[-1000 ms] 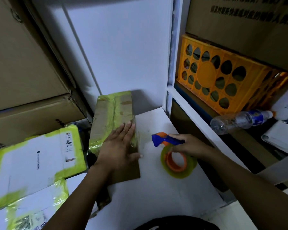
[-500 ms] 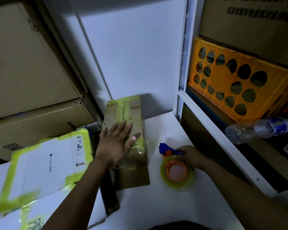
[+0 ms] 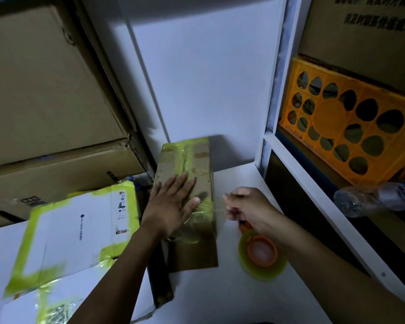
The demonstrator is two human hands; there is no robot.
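Observation:
A brown cardboard box (image 3: 197, 157) bound with yellow-green tape lies on the white table (image 3: 215, 298) against the back wall. My left hand (image 3: 171, 206) presses flat on its top, fingers straight and spread. My right hand (image 3: 248, 206) hovers just right of the box with its fingers curled, thumb against fingertips. It appears to pinch a thin, faint strip of tape that runs toward the box. The roll of yellow-green tape (image 3: 262, 256) with its orange core lies flat on the table under my right wrist; its blue handle is mostly hidden.
A white parcel edged in yellow-green tape (image 3: 80, 225) lies to the left, another (image 3: 33, 309) in front of it. Large cardboard cartons (image 3: 45, 90) are stacked at the back left. To the right, a white shelf frame holds an orange crate (image 3: 337, 127) and a plastic bottle (image 3: 372, 199).
My right hand let go of the tape roll, which now lies flat, and rose toward the box with fingers pinched. My left hand stayed flat on the box.

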